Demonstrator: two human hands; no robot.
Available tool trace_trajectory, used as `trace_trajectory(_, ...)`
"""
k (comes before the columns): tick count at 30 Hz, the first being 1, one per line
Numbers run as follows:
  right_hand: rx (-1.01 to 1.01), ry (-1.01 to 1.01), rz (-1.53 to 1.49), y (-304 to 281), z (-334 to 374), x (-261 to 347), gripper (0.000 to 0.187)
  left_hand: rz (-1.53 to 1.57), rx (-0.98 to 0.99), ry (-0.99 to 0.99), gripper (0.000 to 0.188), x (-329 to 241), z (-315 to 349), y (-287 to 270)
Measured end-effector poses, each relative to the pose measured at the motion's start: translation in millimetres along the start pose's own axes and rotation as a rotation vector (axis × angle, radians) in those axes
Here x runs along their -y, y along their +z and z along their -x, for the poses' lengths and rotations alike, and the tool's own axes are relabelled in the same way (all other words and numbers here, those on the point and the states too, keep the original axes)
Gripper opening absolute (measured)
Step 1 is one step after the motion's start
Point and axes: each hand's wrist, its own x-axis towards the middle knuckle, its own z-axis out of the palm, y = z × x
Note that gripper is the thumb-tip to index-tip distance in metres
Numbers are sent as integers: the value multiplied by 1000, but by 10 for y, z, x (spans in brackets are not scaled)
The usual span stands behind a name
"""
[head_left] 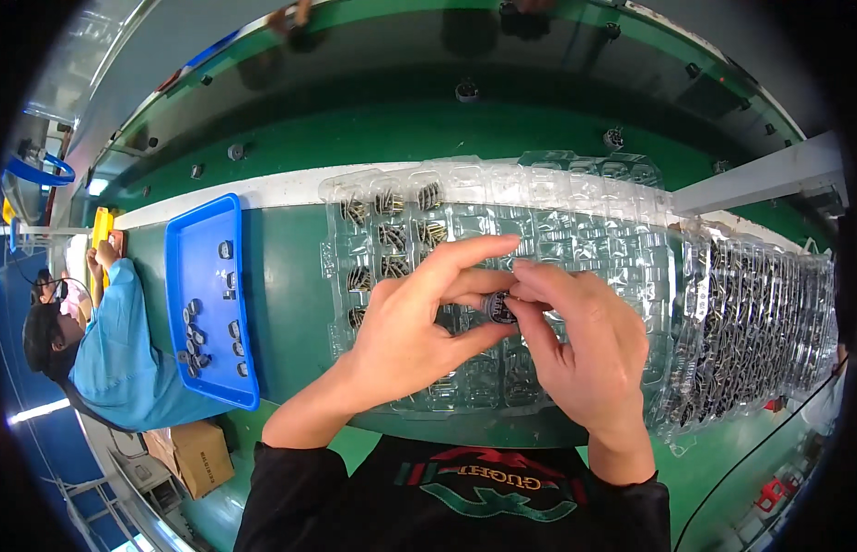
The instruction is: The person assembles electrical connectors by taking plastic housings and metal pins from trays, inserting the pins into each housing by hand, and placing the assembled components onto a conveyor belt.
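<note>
Between my two hands is a small round component (498, 308), dark on its face with a grey rim and pale markings. My left hand (415, 317) pinches it from the left with thumb and fingers. From the other side, the fingertips of my right hand (580, 340) close on its edge. Both hands hover over a clear plastic blister tray (576, 225) on the green table. Several dark components with thin metallic strips (392, 237) sit in the tray's cells at the left. My hands hide part of the tray's middle.
A blue tray (252, 368) with several round components lies to the left. At the right stands a row of filled clear trays (741, 322). A green conveyor belt (373, 138) carrying scattered components runs along the back. A co-worker in a blue top (134, 359) sits at the far left.
</note>
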Motion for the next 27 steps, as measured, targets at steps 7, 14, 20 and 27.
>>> trace_trajectory(7, -4, -71, 19, 64, 41, -14, 42, 141, 18, -44, 70, 98, 19, 13)
trace_trajectory(14, -32, -85, 50, 197, 20, -50, 39, 464, 13, -95, 50, 171, -143, -148)
trace_trajectory(20, 102, 80, -48, 238, 79, 11, 31, 12, -271, 18, 44, 218, -429, -442)
trace_trajectory(27, 521, -91, 198, 588, 430, 202, 23, -388, -584, -42, 26, 1361, -1340, -1320)
